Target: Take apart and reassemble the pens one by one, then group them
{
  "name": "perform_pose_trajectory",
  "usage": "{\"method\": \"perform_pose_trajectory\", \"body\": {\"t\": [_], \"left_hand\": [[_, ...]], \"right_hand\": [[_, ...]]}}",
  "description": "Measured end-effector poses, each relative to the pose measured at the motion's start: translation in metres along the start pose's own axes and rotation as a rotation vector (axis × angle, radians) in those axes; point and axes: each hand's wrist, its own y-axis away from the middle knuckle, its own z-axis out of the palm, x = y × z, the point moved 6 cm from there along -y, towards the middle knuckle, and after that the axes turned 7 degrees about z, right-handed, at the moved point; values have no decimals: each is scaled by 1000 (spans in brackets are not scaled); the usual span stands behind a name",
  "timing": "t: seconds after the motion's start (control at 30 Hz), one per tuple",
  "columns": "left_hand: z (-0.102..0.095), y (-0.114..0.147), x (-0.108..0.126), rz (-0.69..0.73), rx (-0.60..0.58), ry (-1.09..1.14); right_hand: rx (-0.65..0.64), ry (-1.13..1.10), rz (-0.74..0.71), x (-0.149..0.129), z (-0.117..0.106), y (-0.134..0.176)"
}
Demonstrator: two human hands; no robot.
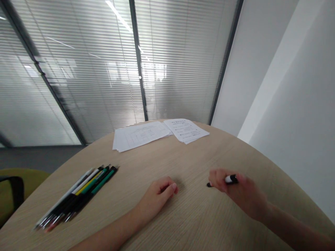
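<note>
Right hand (239,190): fingers wrapped round black-and-white marker (231,179), over right side of table (188,160). Left hand (159,191): loosely curled, no object visible; inner palm hidden. Risks: slack grip could drop marker, roll it off curved edge; dark end, if uncapped, could stain wood. Cap state, contact: cannot tell, right hand blurred. Pens (83,186) smeared; print on papers (187,130) illegible.

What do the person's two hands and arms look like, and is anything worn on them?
The left hand and right hand are bare, without gloves. The left forearm and right forearm show no sleeve, watch or bracelet. The right hand is blurred, so small details like rings are unclear.
</note>
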Motion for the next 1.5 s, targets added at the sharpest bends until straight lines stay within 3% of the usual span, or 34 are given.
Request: {"method": "perform_pose_trajectory", "body": {"t": [0.1,0.3,0.47,0.63,0.8,0.93,1.07,1.2,1.37,1.5], "left_hand": [[1,0,-1,-7,-10,-11],[3,0,-2,17,-28,-24],[6,4,11,151,-73,-4],[22,18,31,269,-289,119],[39,28,30,168,-374,237],[45,26,27,118,-373,151],[34,18,27,160,-338,-13],[8,6,20,185,-260,-162],[-17,-5,4,176,-141,-261],[-24,-7,-7,155,-52,-297]], "right_hand": [[-74,229,-20,2,6,8],[-142,446,-45,-5,21,11],[-148,890,-352,-16,41,16],[5,1165,-585,-14,51,19],[38,1287,-651,-1,60,22],[8,1397,-649,12,65,23],[-12,1482,-622,17,59,18],[94,1501,-524,13,26,4],[145,1201,-180,21,-24,-14],[99,980,108,38,-34,-18]]}}
